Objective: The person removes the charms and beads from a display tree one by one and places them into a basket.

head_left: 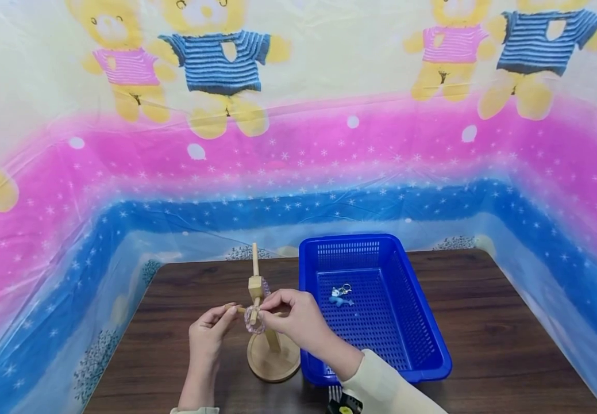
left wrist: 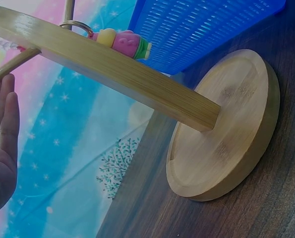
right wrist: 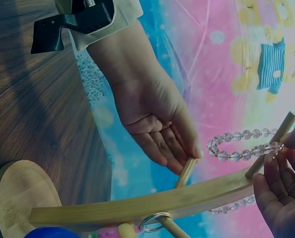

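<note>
A wooden stand [left wrist: 132, 79] with side pegs rises from a round base [head_left: 273, 359]. My right hand [head_left: 300, 322] pinches a bracelet of clear pinkish beads [right wrist: 234, 154], which loops around one peg [right wrist: 286, 125] near its free end. My left hand [head_left: 207, 333] pinches the tip of another peg [right wrist: 186, 173] between thumb and fingers. Behind the post hangs a second beaded bracelet [right wrist: 236, 204], partly hidden. A keychain [left wrist: 127, 43] with a pink, yellow and green figure hangs by its metal ring from a further peg.
A blue plastic basket [head_left: 427, 339] stands right of the stand, close to its base. Inside lies a keychain [head_left: 338, 299] with a light-blue and white figure. The dark wooden table [head_left: 510, 345] ends at a printed curtain [head_left: 277, 161].
</note>
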The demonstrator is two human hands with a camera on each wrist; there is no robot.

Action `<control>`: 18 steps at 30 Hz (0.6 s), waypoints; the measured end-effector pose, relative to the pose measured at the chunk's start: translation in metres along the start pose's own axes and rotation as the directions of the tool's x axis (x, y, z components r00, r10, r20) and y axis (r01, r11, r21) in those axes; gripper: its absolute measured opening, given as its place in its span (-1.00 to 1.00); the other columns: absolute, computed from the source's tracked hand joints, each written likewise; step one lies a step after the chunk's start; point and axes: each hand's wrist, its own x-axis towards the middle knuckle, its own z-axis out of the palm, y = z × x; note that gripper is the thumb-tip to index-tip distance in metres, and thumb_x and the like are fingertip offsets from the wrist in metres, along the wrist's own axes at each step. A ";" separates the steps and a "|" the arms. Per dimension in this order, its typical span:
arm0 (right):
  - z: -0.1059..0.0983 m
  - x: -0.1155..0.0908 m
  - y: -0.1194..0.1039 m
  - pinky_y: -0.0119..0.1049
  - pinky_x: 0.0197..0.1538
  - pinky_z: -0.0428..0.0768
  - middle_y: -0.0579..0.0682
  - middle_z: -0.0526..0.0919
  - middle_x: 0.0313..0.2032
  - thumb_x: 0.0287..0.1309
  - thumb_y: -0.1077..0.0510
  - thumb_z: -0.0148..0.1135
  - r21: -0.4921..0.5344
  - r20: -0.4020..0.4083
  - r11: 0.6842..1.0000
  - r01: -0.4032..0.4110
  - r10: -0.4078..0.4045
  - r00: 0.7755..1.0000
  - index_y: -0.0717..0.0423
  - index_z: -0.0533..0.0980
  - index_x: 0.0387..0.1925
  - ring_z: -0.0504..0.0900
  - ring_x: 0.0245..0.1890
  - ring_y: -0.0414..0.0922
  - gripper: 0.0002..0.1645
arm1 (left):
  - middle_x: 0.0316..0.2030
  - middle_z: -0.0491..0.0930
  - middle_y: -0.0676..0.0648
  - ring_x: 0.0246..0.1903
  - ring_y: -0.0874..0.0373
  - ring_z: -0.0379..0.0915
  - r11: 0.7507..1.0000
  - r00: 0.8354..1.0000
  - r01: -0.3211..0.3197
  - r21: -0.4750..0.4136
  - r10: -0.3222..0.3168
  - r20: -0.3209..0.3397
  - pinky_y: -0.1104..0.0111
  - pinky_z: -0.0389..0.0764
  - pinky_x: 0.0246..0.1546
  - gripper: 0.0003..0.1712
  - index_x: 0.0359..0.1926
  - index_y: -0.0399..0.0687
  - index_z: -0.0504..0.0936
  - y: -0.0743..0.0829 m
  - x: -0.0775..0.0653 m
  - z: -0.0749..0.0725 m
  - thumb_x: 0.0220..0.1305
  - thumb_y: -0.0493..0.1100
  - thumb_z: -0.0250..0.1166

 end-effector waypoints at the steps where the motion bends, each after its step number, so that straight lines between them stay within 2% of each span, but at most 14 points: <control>1: 0.000 0.000 0.000 -0.55 -0.15 0.75 0.30 0.76 -0.15 0.19 0.33 0.37 0.000 0.003 1.000 0.004 -0.004 1.000 0.36 0.68 -0.29 0.73 -0.22 -0.28 -0.89 | -0.43 0.77 0.26 -0.44 0.37 0.73 1.000 1.000 0.000 -0.004 0.000 0.000 0.55 0.79 -0.26 -0.61 -0.43 0.08 0.80 0.000 0.000 0.000 0.31 -0.50 0.28; 7: 0.000 -0.002 -0.001 -0.59 -0.12 0.73 0.33 0.75 -0.16 0.18 0.35 0.34 0.007 0.019 1.000 0.018 -0.018 1.000 0.39 0.67 -0.29 0.63 -0.27 -0.48 -0.89 | -0.45 0.78 0.21 -0.44 0.37 0.73 1.000 1.000 -0.009 -0.011 0.009 0.009 0.57 0.78 -0.26 -0.60 -0.42 0.11 0.80 0.000 0.000 0.000 0.32 -0.50 0.28; 18: 0.000 -0.006 -0.007 -0.57 -0.13 0.74 0.35 0.75 -0.19 0.16 0.39 0.33 0.015 0.041 0.999 0.042 -0.043 0.998 0.41 0.67 -0.32 0.63 -0.28 -0.49 -0.91 | -0.42 0.78 0.23 -0.43 0.37 0.73 1.000 1.000 -0.003 -0.021 0.004 0.015 0.56 0.78 -0.23 -0.60 -0.41 0.10 0.80 -0.001 0.000 -0.001 0.33 -0.50 0.27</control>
